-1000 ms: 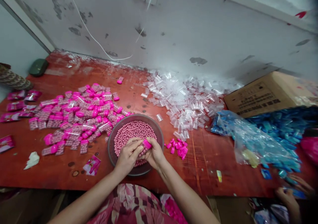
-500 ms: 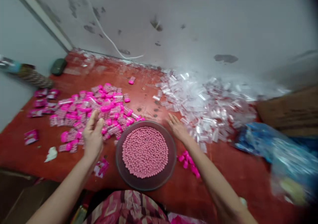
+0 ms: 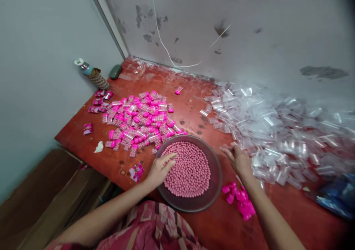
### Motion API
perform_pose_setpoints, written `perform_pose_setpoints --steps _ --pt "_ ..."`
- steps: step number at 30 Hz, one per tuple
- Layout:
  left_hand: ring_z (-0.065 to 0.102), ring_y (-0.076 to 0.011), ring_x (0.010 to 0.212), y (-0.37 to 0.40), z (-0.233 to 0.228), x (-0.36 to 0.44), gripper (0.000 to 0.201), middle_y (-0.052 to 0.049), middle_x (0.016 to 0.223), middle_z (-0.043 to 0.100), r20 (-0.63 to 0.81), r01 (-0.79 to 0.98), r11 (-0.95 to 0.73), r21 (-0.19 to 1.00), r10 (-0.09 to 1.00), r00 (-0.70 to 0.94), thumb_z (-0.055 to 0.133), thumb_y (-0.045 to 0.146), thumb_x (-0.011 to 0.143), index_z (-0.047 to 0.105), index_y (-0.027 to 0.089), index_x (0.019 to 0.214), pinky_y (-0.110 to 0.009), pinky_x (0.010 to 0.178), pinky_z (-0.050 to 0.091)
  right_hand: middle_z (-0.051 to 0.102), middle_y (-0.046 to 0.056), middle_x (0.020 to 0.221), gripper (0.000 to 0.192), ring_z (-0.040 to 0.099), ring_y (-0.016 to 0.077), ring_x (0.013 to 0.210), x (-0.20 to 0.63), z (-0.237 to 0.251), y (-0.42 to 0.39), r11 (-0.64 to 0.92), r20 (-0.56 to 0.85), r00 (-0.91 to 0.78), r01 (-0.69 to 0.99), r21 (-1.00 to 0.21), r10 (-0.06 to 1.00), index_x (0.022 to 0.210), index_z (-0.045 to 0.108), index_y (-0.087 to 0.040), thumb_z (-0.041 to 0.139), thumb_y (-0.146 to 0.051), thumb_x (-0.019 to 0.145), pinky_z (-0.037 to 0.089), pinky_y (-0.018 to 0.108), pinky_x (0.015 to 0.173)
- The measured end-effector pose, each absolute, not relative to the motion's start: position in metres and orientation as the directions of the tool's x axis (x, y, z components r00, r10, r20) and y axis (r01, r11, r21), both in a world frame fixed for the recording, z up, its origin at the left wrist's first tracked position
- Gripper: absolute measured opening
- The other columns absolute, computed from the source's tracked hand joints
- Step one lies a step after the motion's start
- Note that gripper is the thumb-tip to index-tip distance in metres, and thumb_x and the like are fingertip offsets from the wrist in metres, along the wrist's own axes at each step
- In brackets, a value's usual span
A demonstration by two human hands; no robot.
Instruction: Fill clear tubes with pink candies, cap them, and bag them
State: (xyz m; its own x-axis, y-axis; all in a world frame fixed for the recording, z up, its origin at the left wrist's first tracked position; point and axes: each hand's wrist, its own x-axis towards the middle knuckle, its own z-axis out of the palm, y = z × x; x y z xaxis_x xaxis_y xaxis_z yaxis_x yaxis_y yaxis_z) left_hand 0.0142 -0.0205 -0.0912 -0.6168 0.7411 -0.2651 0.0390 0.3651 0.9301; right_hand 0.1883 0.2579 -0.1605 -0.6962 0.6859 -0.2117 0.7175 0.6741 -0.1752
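A dark round bowl (image 3: 217,183) of small pink balls (image 3: 188,168) stands in front of me. My left hand (image 3: 160,169) reaches over the bowl's left rim, its thumb and fingers apart just above the balls, holding nothing. To the right of the bowl, my right hand (image 3: 240,162) pinches a small clear plastic tube (image 3: 226,147), partly hidden by the fingers. The hand is at the near edge of a big heap of clear plastic tubes (image 3: 266,124). Beside my right forearm lie loose bright pink caps (image 3: 241,200).
Left of the bowl is a heap of capped tubes filled with pink balls (image 3: 141,118). Pink packets (image 3: 88,128), a bottle (image 3: 93,74) and a dark green case (image 3: 115,71) lie further left on the red table (image 3: 172,81). Blue plastic (image 3: 338,196) is at right.
My left hand has moved from the filled tubes to over the bowl. My right hand has closed on a clear tube at the heap. The view has swung left.
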Motion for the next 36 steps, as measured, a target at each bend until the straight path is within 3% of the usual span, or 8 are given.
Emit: perform_pose_setpoints --steps 3,5,7,17,24,27,32,36 --pt "0.057 -0.0192 0.099 -0.031 -0.091 0.013 0.033 -0.008 0.107 0.063 -0.312 -0.057 0.364 0.93 0.697 -0.645 0.049 0.029 0.08 0.057 0.017 0.109 -0.034 0.089 0.042 0.059 0.01 0.088 0.029 0.056 0.0184 0.081 0.175 -0.134 0.21 0.743 -0.117 -0.866 0.48 -0.466 0.486 0.094 0.051 -0.016 0.038 -0.04 0.086 0.042 0.027 0.069" --pt "0.057 -0.0199 0.099 -0.04 -0.092 0.013 0.033 -0.009 0.106 0.063 -0.335 -0.112 0.354 0.928 0.668 -0.664 0.05 0.029 0.078 0.058 0.015 0.108 -0.036 0.09 0.041 0.059 0.012 0.096 0.021 0.053 0.0202 0.093 0.164 -0.13 0.175 0.787 -0.269 -0.924 0.374 -0.49 0.271 0.096 0.054 -0.017 0.042 -0.03 0.086 0.04 0.028 0.077" --pt "0.057 -0.0204 0.099 -0.051 -0.093 0.013 0.034 -0.01 0.105 0.063 -0.337 -0.133 0.339 0.931 0.663 -0.669 0.052 0.03 0.077 0.058 0.014 0.106 -0.037 0.091 0.041 0.061 0.013 0.085 0.014 0.056 0.0213 0.086 0.155 -0.139 0.144 0.777 -0.36 -0.902 0.4 -0.487 0.238 0.082 0.058 -0.014 0.045 -0.017 0.082 0.041 0.028 0.073" --pt "0.056 -0.0205 0.1 -0.099 -0.099 0.013 0.035 -0.009 0.107 0.062 -0.291 -0.071 0.346 0.936 0.641 -0.71 0.051 0.032 0.077 0.057 0.015 0.107 -0.037 0.092 0.041 0.06 0.004 0.077 0.015 0.055 0.0151 0.076 0.122 -0.201 0.048 0.408 -0.393 -0.858 0.506 -0.76 0.331 0.08 0.055 -0.016 0.045 -0.008 0.072 0.04 0.024 0.072" --pt "0.055 -0.022 0.099 -0.077 -0.11 0.021 0.045 -0.009 0.115 0.057 -0.278 0.03 0.37 0.928 0.746 -0.605 0.058 0.028 0.071 0.054 0.018 0.114 -0.036 0.087 0.042 0.055 -0.002 0.075 0.018 0.056 0.0129 0.068 0.142 -0.173 0.048 0.018 -0.284 -0.855 0.323 -0.946 0.434 0.088 0.046 -0.019 0.049 -0.031 0.075 0.048 0.026 0.064" --pt "0.056 -0.0214 0.091 -0.055 -0.111 0.029 0.034 -0.006 0.099 0.064 -0.311 -0.043 0.346 0.937 0.774 -0.552 0.058 0.029 0.07 0.061 0.017 0.102 -0.034 0.083 0.042 0.057 0.0 0.08 0.027 0.057 0.0139 0.068 0.147 -0.151 0.05 -0.051 -0.254 -0.846 0.261 -0.964 0.469 0.095 0.045 -0.02 0.049 -0.039 0.076 0.05 0.029 0.062" --pt "0.058 -0.0165 0.071 -0.032 -0.11 0.038 0.03 -0.003 0.078 0.064 -0.337 -0.152 0.301 0.942 0.826 -0.453 0.054 0.034 0.072 0.064 0.012 0.091 -0.029 0.068 0.047 0.058 0.003 0.089 0.035 0.057 0.0187 0.081 0.162 -0.119 0.072 0.017 -0.193 -0.808 0.244 -0.97 0.557 0.099 0.053 -0.02 0.062 -0.038 0.07 0.048 0.036 0.074" --pt "0.059 -0.0163 0.072 -0.022 -0.107 0.039 0.042 -0.004 0.084 0.064 -0.364 -0.231 0.295 0.927 0.854 -0.372 0.057 0.036 0.07 0.059 0.012 0.105 -0.03 0.067 0.049 0.048 0.007 0.12 0.045 0.042 0.0205 0.113 0.176 -0.09 0.098 0.395 0.076 -0.855 0.156 -0.905 0.513 0.117 0.047 -0.024 0.059 -0.03 0.075 0.033 0.038 0.096"
